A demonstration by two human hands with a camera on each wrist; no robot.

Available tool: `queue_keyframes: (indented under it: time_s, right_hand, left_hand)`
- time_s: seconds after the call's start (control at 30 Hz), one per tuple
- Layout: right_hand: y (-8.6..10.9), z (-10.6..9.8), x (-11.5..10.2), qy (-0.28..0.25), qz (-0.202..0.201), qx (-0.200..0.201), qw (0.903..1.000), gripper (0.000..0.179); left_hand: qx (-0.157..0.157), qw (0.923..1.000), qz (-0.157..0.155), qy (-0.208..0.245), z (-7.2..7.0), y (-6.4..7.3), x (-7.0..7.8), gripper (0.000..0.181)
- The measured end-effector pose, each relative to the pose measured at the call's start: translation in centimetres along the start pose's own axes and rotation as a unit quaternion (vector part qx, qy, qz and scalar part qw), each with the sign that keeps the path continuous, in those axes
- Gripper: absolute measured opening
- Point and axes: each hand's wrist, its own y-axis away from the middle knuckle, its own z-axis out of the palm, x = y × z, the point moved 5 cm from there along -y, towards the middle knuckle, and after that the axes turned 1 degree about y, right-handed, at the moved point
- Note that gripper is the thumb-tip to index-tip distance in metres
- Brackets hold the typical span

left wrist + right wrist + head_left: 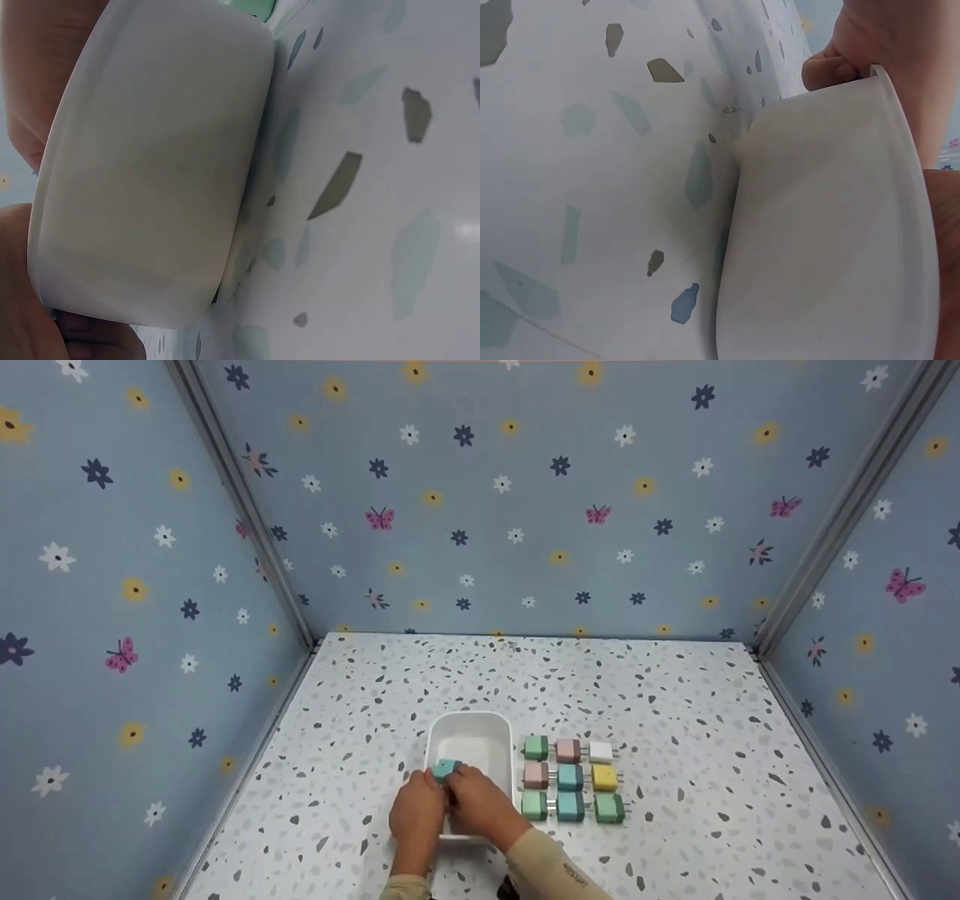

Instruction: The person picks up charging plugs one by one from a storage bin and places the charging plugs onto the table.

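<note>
Over the near half of a white plastic tub point(471, 722), both hands hold a teal charger plug point(445, 769). My left hand point(418, 812) pinches its left side between thumb and fingers. From the right, my right hand point(484, 804) grips the same plug, its fingertips partly hidden behind the knuckles. The wrist views show mostly the outer wall of the tub point(157, 165), point(825, 210), so the plug is out of sight there.
Right of the tub, several charger plugs lie in rows with prongs facing right, among them a green plug point(535, 747), a pink plug point(568, 750), a white plug point(600, 752) and a yellow plug point(604, 777). Flowered panels point(525, 532) enclose the speckled tabletop point(675, 720).
</note>
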Motion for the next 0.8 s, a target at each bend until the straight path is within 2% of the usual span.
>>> queue_keyframes:
  time_s: [0.13,0.5,0.63,0.8]
  right_hand:
    - [-0.08,0.36,-0.10,0.011,-0.013,0.003,0.9998,0.030]
    - [-0.62,0.88,-0.26,0.033,-0.003,-0.010,0.9994,0.022]
    - [-0.69,0.84,-0.36,0.044,-0.014,0.004,0.9989,0.021]
    - [-0.71,0.64,-0.44,0.057,-0.039,0.016,0.9975,0.018]
  left_hand:
    - [-0.008,0.9999,-0.011,0.000,0.20,-0.02,-0.09,0.043]
    - [-0.014,0.9998,-0.016,0.005,-0.03,-0.14,-0.08,0.042]
    - [-0.020,0.9995,-0.023,0.003,-0.09,-0.27,-0.07,0.042]
    - [-0.011,0.9999,-0.011,0.001,-0.11,-0.02,-0.02,0.041]
